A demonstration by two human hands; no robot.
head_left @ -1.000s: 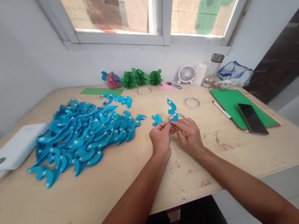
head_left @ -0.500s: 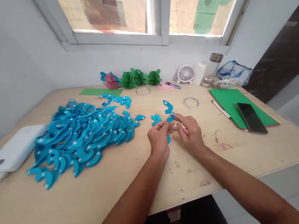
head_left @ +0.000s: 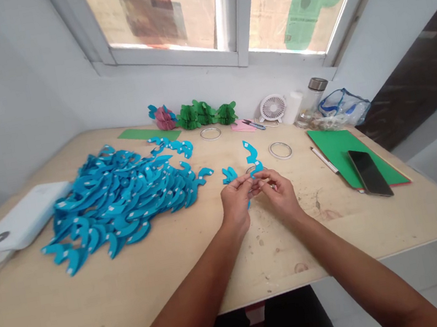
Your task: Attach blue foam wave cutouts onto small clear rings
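My left hand (head_left: pixel 235 201) and my right hand (head_left: pixel 280 192) meet over the middle of the table, fingertips pinched together. Between them is a curvy blue paper strip (head_left: pixel 250 151) with small white squares on it; its free end sticks up and away beyond my fingers. A bit of pink shows by my right fingers, too small to name. Just left of the strip lies a small folded blue paper piece (head_left: pixel 229 174). Further left spreads a big heap of blue paper pieces (head_left: pixel 135 191), many with white squares.
Rolls of tape (head_left: pixel 280 150) lie beyond my hands. At the right are a green sheet (head_left: pixel 334 152), a phone (head_left: pixel 370 173) and a white pen (head_left: pixel 324 160). Along the wall stand green paper shapes (head_left: pixel 204 113), a small fan (head_left: pixel 273 108) and a bottle (head_left: pixel 312 100). A white power bank (head_left: pixel 22 217) sits left.
My right hand's fingertips have come in against my left hand's, closing on the blue paper strip. The strip's free end has shifted slightly right and up.
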